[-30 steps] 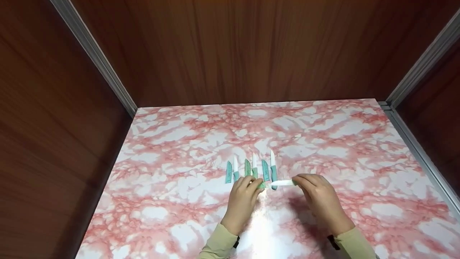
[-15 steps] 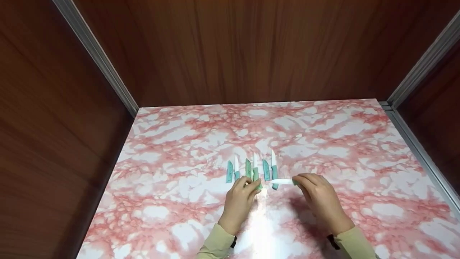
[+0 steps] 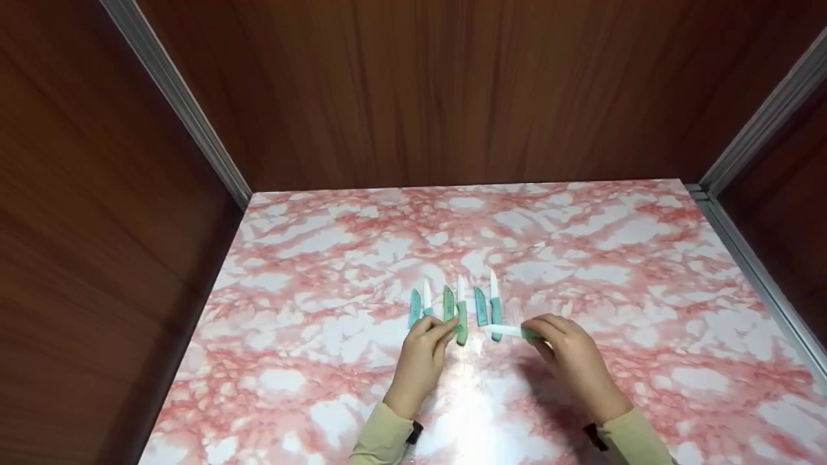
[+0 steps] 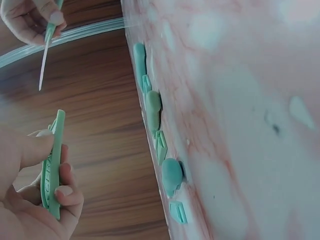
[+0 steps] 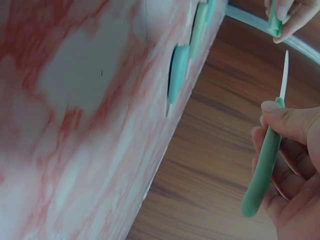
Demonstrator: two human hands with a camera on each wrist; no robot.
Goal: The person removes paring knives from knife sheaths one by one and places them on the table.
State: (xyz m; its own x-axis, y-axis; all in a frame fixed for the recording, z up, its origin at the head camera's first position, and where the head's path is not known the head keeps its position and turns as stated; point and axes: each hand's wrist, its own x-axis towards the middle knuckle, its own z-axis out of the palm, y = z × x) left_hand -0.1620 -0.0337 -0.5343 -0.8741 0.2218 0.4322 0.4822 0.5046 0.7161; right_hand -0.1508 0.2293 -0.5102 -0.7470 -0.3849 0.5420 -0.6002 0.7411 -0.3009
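My left hand (image 3: pixel 417 361) pinches a light green knife sheath (image 4: pixel 53 175) between thumb and fingers. My right hand (image 3: pixel 572 355) grips the green handle of a paring knife (image 5: pixel 265 167), its white blade pointing left toward the sheath. A gap separates the blade tip from the sheath, and both are held above the table. Beyond the hands lie a green-handled knife (image 3: pixel 461 321), a teal-handled knife (image 3: pixel 496 310) on its right, and another knife (image 3: pixel 427 296) on its left, its handle partly hidden by my left hand.
A teal sheath (image 3: pixel 415 307), a green sheath (image 3: pixel 449 302) and another teal sheath (image 3: pixel 481 307) lie alternating with the knives. The table (image 3: pixel 310 381) has a red and white marbled top. Brown wood-grain panels (image 3: pixel 413 97) stand behind it and at both sides.
My left hand has moved left with the sheath, widening the gap to the blade tip and uncovering the middle knife's handle. My right hand has hardly moved.
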